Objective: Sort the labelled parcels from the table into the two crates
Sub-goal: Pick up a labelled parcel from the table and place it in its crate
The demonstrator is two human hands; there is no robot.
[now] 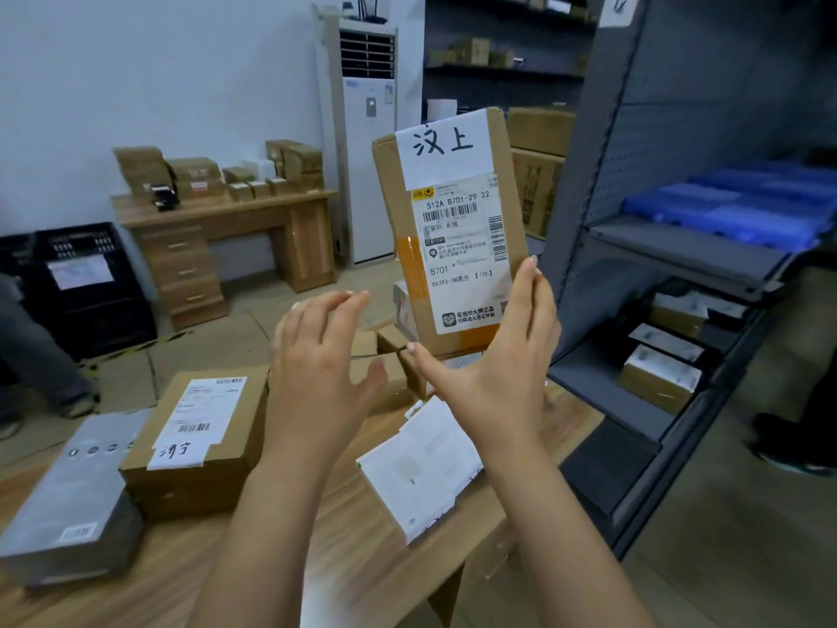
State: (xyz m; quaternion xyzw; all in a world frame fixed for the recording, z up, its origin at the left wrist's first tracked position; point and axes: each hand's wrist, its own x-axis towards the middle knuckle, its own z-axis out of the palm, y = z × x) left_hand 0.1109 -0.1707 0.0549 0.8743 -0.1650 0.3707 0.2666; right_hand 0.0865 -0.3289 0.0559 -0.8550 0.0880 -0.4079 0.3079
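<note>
My right hand (500,355) grips the lower right corner of a tall cardboard parcel (448,228) and holds it upright above the table, its shipping label and a white handwritten slip facing me. My left hand (319,360) hovers beside it to the left, fingers loosely spread, touching nothing. On the wooden table (190,559) lie a brown labelled box (199,441), a grey flat parcel (72,505), a white flat parcel (423,464) and some small cardboard boxes (389,355) behind my hands. A black crate (86,287) with a paper label stands on the floor at far left.
Grey metal shelving (643,219) with boxes and blue bins stands close on the right. A wooden desk (226,247) with small boxes and a white air conditioner (362,138) line the back wall. A person's leg (31,355) shows at the left edge, a dark shoe (788,446) at the right.
</note>
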